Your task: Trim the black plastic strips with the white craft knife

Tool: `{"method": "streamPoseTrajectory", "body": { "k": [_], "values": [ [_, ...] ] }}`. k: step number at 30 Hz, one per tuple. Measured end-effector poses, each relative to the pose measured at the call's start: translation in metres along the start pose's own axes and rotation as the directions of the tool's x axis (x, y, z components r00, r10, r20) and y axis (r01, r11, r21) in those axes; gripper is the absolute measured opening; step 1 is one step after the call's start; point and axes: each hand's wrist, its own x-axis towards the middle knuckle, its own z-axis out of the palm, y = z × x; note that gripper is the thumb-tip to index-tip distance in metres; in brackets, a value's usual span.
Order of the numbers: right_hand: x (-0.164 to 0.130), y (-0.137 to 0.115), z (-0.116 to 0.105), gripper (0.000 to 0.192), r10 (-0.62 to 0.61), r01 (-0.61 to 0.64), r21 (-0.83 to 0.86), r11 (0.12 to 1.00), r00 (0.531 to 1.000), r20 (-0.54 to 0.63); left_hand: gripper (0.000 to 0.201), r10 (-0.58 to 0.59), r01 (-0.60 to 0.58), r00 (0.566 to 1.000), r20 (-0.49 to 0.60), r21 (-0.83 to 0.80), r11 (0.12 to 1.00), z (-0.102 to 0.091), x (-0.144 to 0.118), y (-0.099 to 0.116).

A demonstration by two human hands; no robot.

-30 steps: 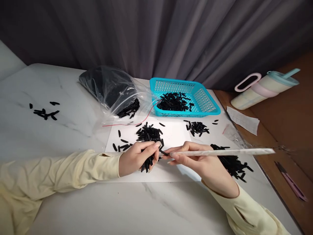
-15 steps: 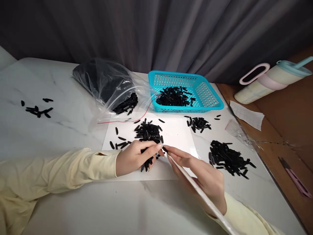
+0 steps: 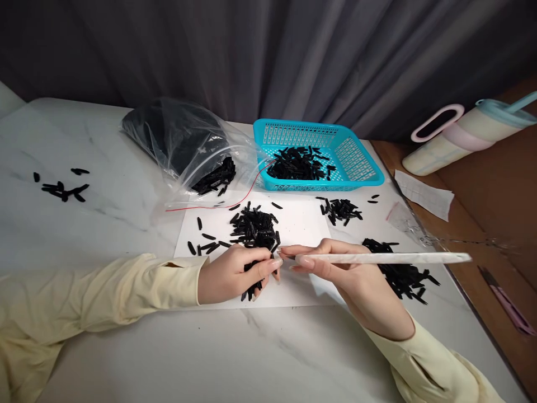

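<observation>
- The left hand (image 3: pixel 229 274) rests on the white sheet (image 3: pixel 302 224), its fingers (image 3: pixel 268 266) curled shut around a bunch of black pieces (image 3: pixel 251 288) whose ends stick out below the palm
- The right hand (image 3: pixel 344 274) pinches a long white stick (image 3: pixel 386 258) between thumb and forefinger; the stick lies nearly level and runs off to the right, over the counter's edge
- The stick's near tip meets the left fingertips, just at the lower rim of the central pile of black pieces (image 3: pixel 254 226) on the sheet
- Whether a single piece sits at the tip cannot be told
- A few loose pieces (image 3: pixel 205 240) lie on the sheet left of that pile
- A larger heap (image 3: pixel 403 274) lies on the marble counter (image 3: pixel 104 224) right of the sheet, partly behind the right hand and under the stick
- A smaller cluster (image 3: pixel 339 210) lies just in front of the turquoise basket (image 3: pixel 356 162), which itself holds more black pieces
- A clear plastic bag (image 3: pixel 184 145) with dark contents lies open beside the basket, a thin red line along its mouth
- A scatter of pieces (image 3: pixel 61 187) lies well apart at far left
- At far right a pale tumbler (image 3: pixel 457 140) with a straw lies tipped on a brown surface, a slip of paper (image 3: pixel 423 193) near it
</observation>
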Motion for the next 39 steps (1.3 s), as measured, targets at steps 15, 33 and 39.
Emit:
{"method": "streamPoseTrajectory", "body": {
  "k": [15,33,39],
  "values": [
    [0.001,0.006,0.006,0.017,0.021,-0.026,0.065,0.998,0.996,0.083,0.03,0.055,-0.056,0.996,0.065,0.015,0.998,-0.001,0.002,-0.001],
    [-0.009,0.007,0.008,0.019,-0.064,0.057,-0.129,0.99,0.997,-0.05,0.02,-0.051,0.052,0.997,-0.052,0.025,0.998,0.001,0.002,0.0],
    [-0.007,0.008,0.004,0.018,-0.06,0.058,-0.14,0.989,0.998,-0.007,0.02,-0.074,0.074,0.997,0.0,0.019,0.997,-0.001,0.002,0.0]
  ]
}}
